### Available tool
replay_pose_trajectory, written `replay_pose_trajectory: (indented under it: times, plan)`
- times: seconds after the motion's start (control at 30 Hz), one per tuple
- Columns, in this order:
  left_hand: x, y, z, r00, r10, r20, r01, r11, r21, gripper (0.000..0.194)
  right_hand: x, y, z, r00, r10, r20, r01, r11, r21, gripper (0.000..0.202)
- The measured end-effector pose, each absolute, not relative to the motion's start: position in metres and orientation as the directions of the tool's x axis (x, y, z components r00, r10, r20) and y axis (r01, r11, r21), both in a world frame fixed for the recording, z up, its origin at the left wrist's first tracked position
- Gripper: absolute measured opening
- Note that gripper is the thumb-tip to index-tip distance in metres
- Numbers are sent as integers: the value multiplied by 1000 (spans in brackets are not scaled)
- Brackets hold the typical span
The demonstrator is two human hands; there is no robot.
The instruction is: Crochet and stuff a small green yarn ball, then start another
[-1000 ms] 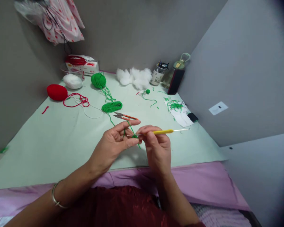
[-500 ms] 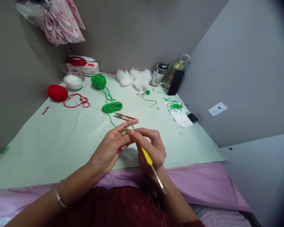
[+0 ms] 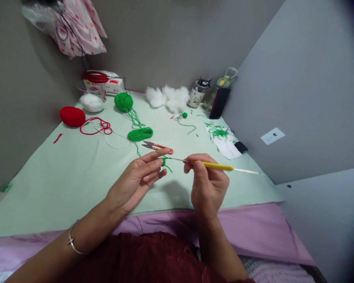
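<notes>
Between the fingers of my left hand (image 3: 143,173) is a small green crochet piece (image 3: 164,161), with a short yarn tail hanging from it. My right hand (image 3: 208,184) grips a crochet hook (image 3: 216,166) by its yellow handle. The hook lies nearly level, its thin metal tip reaching left to the green piece. Just behind my left fingertips lie orange-handled thread snips (image 3: 157,147). A looped green yarn bundle (image 3: 140,134) rests beyond, with a strand running down toward my left hand. Part of the crochet piece is hidden by my fingers.
Farther back are a green yarn ball (image 3: 124,102), a white yarn ball (image 3: 92,103), a red yarn ball (image 3: 72,116) and white stuffing (image 3: 168,98). At right stand a pen cup (image 3: 195,95), a phone (image 3: 220,103) and a bottle (image 3: 223,82), near green scraps on tissue (image 3: 228,150).
My right hand has moved right, away from my left hand, and the hook has swung from steeply slanted to nearly level. The green piece now shows at my left fingertips.
</notes>
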State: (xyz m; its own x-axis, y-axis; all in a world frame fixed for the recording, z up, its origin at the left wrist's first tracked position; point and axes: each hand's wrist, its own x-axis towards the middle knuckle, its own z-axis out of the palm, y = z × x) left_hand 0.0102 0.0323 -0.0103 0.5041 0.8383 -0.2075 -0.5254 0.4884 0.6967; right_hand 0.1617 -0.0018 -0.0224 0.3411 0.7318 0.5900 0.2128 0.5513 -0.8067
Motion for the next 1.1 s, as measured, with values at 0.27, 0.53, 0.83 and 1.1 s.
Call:
replay_pose_trajectory:
  times: [0.27,0.53,0.83,1.1]
  plan:
    - [10,29,-8,382,918,-104,-390,262,883,38,159,4,-22,253,852,458,9,472,-882,11]
    - [4,29,-10,372,922,-106,-345,243,907,32,166,5,-22,244,895,373,-158,416,-895,18]
    - [0,29,-10,329,943,-46,-284,145,948,30,166,-5,-18,202,861,467,-29,482,-876,18]
    - [-4,31,-12,311,950,7,-137,38,990,34,165,-11,-16,174,812,557,141,539,-830,21]
